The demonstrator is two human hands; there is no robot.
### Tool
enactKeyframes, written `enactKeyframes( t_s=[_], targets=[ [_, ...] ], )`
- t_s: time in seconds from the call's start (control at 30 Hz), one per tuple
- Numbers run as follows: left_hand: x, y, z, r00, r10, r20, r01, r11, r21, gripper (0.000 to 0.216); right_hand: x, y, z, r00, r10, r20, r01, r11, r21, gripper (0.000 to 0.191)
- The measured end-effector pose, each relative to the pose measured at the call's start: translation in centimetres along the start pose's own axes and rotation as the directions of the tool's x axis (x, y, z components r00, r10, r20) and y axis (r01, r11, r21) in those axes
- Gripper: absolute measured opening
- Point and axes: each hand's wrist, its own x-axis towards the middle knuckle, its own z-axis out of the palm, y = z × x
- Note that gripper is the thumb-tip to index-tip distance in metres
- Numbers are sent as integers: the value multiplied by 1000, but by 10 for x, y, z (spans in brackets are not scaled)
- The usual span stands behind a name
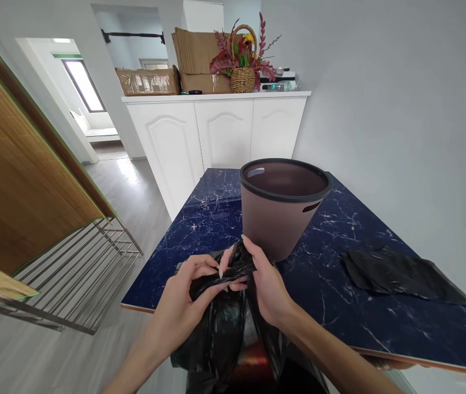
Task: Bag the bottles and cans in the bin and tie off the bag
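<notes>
A black plastic bin bag (220,328) hangs in front of me over the near edge of a dark blue marble table (331,295). My left hand (187,298) pinches the bag's bunched top edge from the left. My right hand (265,282) grips the same edge from the right, fingers closed on the plastic. Just behind my hands stands a brown waste bin (282,210) with a dark rim, upright and with no bag in it. Something reddish shows low inside the bag; I cannot make it out.
A second black bag (401,273) lies flat on the table at the right. A wire rack with bamboo boards (31,219) juts in from the left. A white cabinet (220,137) with cardboard boxes and a flower basket (244,60) stands behind the table.
</notes>
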Motion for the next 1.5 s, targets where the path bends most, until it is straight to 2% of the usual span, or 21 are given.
enactKeyframes(
  t_s=[0.07,0.17,0.27,0.33,0.4,0.57,0.67,0.73,0.8,0.9,1.0,1.07,1.1,1.17,1.23,1.3,1.37,1.43,1.47,1.5],
  targets=[
    [3,2,-4,997,18,70,-16,999,-36,10,-1,-1,-3,998,3,55,-1,999,-42,60],
    [7,7,-6,997,45,59,-41,997,-71,19,-4,-1,-8,998,19,64,-13,996,-92,47],
    [7,9,-7,997,-67,-26,61,981,-185,22,-6,2,-13,991,-2,136,9,999,-46,38],
    [6,8,-8,983,-170,-65,147,954,-262,26,-6,4,-16,979,-21,204,15,999,35,35],
    [4,6,-9,965,-240,-106,196,929,-315,31,-5,4,-18,975,-20,222,4,997,72,31],
    [1,4,-11,955,-264,-135,202,912,-357,35,-6,-3,-19,975,-44,216,77,986,-149,32],
    [0,3,-12,969,-212,-127,158,925,-345,31,-8,-10,-17,962,-62,268,127,964,-234,44],
    [1,3,-13,983,-146,-113,105,946,-308,30,-8,-12,-16,950,-23,310,107,960,-257,51],
    [1,3,-14,994,-62,-86,37,965,-261,29,-7,-10,-15,947,45,318,47,961,-274,51],
    [3,4,-16,999,41,-3,-41,971,-236,27,-6,-4,-15,962,129,240,-51,950,-307,42],
    [3,8,-17,992,87,86,-66,971,-229,25,-9,-2,-16,980,15,199,54,939,-339,32],
    [3,10,-17,992,87,89,-68,977,-201,26,-14,-5,-17,956,-48,291,156,920,-359,29],
    [2,11,-17,994,78,70,-64,980,-186,27,-16,-7,-18,933,-49,357,188,911,-367,37],
    [1,11,-17,998,57,20,-53,985,-163,28,-21,-11,-16,894,-34,448,234,886,-400,65],
    [1,11,-16,998,67,-8,-67,987,-149,26,-23,-11,-13,866,-64,496,333,813,-477,81],
    [0,10,-13,993,118,-5,-117,985,-126,23,-23,-8,-9,842,-106,529,443,694,-567,75],
    [-1,10,-10,980,199,14,-197,977,-76,18,-22,-3,-6,837,-160,523,497,622,-605,58],
    [-2,10,-8,961,271,55,-271,963,-6,17,-22,-1,-3,883,-203,424,441,671,-597,33],
    [-3,11,-7,954,288,82,-290,957,26,17,-22,-1,-2,913,-203,354,383,725,-572,26],
    [-3,11,-7,951,293,101,-298,953,48,17,-23,-2,-1,939,-182,290,317,783,-535,29]
  ],
)
